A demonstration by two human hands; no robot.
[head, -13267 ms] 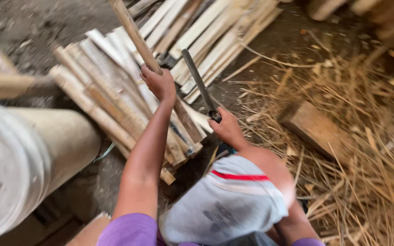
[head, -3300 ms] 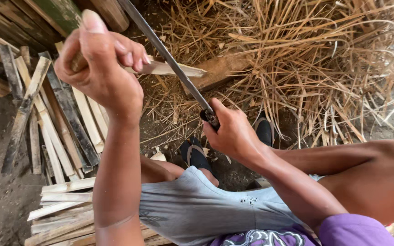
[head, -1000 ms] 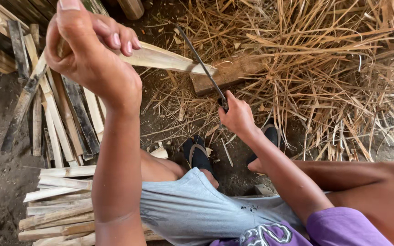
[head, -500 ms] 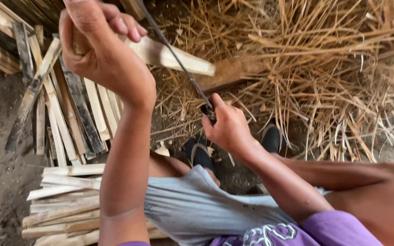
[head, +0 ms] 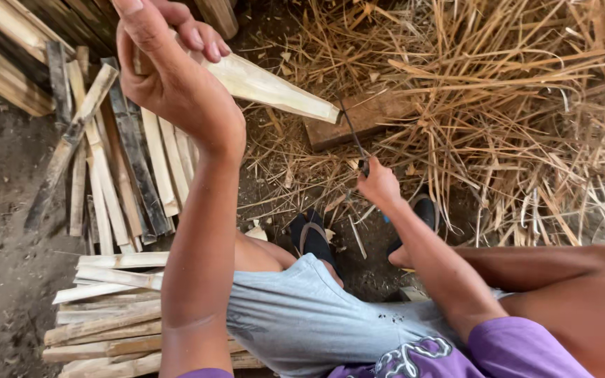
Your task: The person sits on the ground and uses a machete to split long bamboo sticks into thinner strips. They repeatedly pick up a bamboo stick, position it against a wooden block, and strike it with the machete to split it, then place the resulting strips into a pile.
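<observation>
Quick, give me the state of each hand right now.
Left hand: closed around a pale bamboo strip.
Right hand: closed on the handle of a dark knife.

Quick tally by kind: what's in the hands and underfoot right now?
Bamboo slat in left hand: 1
Knife in right hand: 1
Wood block: 1
Black sandals: 2
Total: 5

light: soft daylight, even | shadows: faint (darker top left) | focus: sharp, edges slightly stretched
</observation>
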